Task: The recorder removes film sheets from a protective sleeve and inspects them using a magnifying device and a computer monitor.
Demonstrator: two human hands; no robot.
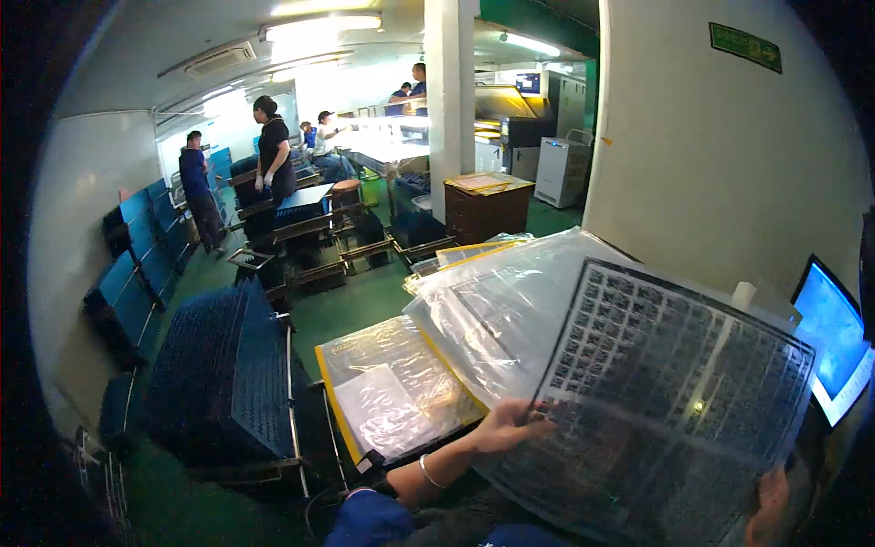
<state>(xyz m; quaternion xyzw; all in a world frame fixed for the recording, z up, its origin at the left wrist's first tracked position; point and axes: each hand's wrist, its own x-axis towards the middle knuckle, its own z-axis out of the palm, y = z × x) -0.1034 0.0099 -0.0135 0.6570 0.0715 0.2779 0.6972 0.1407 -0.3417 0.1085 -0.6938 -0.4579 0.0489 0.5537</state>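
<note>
A large see-through film sheet [670, 392] with a dark, repeated grid pattern is held up, tilted, in front of me. My left hand [515, 427] pinches its left edge, thumb on the near face; a bangle is on that wrist. At its lower right edge my right hand [771, 501] grips it, most of the fingers hidden. Behind the film lie clear plastic sleeves [483, 296], stacked on a surface. Left of these is a yellow-edged clear document pouch [360, 360] with white paper [387, 410] inside, near my left forearm.
A lit monitor [834, 314] stands at the right. Racks of dark blue panels [219, 374] fill the left floor, with more panels [137, 228] along the wall. A pillar [451, 109] and a brown cabinet [488, 205] stand ahead. Several people are farther back, one standing [273, 146] among racks.
</note>
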